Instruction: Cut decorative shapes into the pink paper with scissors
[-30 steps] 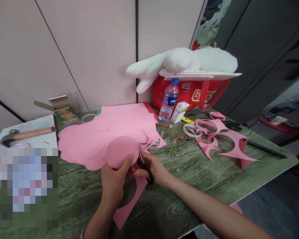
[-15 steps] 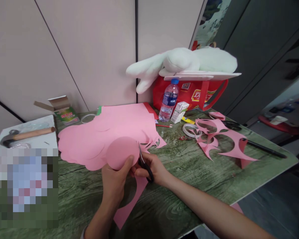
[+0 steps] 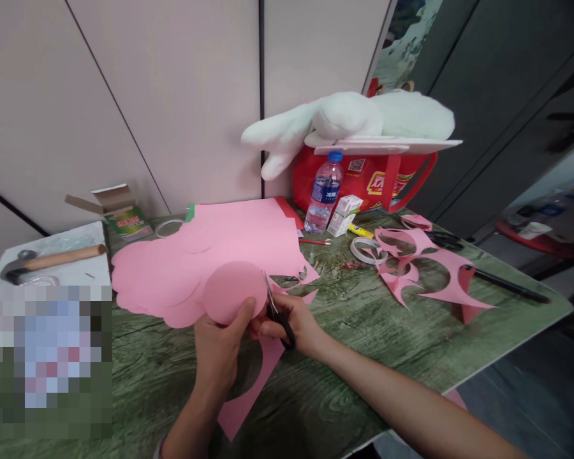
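Disc nearly free as scissors meet its edge

A pink disc (image 3: 234,290) is up in front of the person, above the near part of the table (image 3: 316,395). The left hand (image 3: 219,341) pinches it, thumb on top and the fingers beneath mostly hidden. The right hand (image 3: 300,322) is closed around the handles of the scissors (image 3: 277,317), close beside the left; whether the two touch cannot be told.

The work looks well along: the visible rim is mostly round, and a curved strip (image 3: 266,373) hangs below the hands. Whether it is joined to the disc is hidden. Rounded pieces (image 3: 153,277) overlap on the left and scraps (image 3: 444,261) lie on the right, suggesting several cuts done. What seems left is the rim by the blades; the large pink sheet (image 3: 243,229) behind may be further stock.

The scissors point away from the person and slightly left, their long axis steep in view. The disc, being round, has no long axis; its face tilts upward.
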